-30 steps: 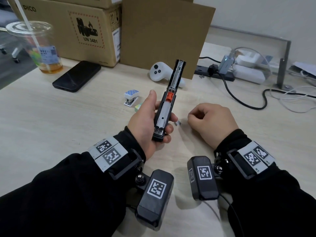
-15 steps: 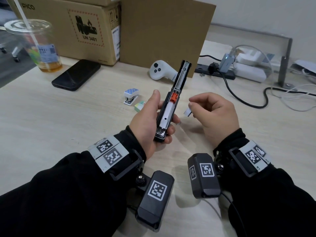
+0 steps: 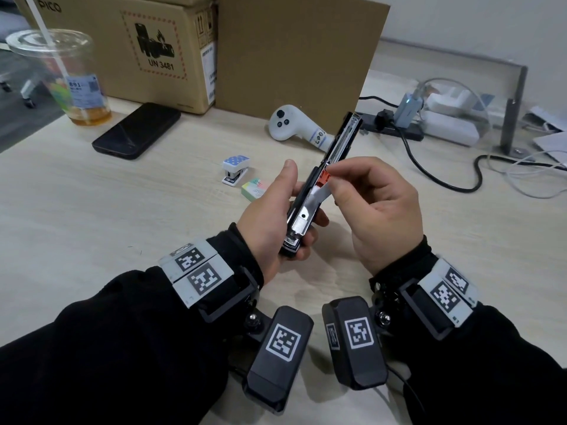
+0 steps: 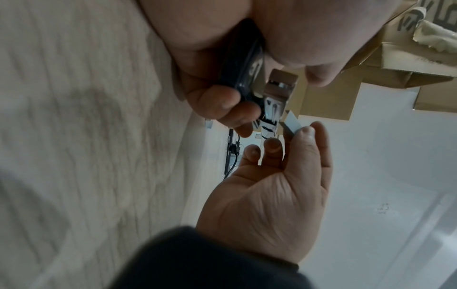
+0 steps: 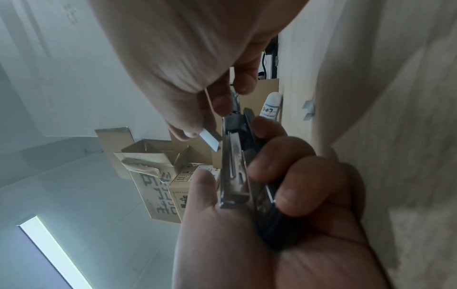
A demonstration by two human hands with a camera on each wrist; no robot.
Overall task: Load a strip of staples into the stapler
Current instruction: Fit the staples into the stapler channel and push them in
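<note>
A black stapler (image 3: 302,217) stands hinged open, its lid (image 3: 346,136) pointing up and away. My left hand (image 3: 273,216) grips its lower body, thumb on the left side and fingers curled round the right. The metal channel (image 5: 233,172) lies exposed, with an orange pusher (image 3: 323,179) partway up. My right hand (image 3: 334,185) pinches a short silver staple strip (image 3: 320,193) between thumb and forefinger. The strip (image 4: 293,122) is tilted against the channel's right edge just below the pusher. It (image 5: 210,139) also shows in the right wrist view, touching the channel's rim.
On the desk beyond the hands are a small blue dotted stapler (image 3: 235,171), a pastel staple box (image 3: 254,190), a black phone (image 3: 138,130), a white controller (image 3: 288,122) and a plastic cup (image 3: 61,78). Cardboard boxes (image 3: 138,47) line the back. A power strip with cables (image 3: 399,130) is at right.
My right hand lifted the staple strip off the desk and carried it left to the stapler's channel. My left hand kept hold of the open stapler, tilting it slightly.
</note>
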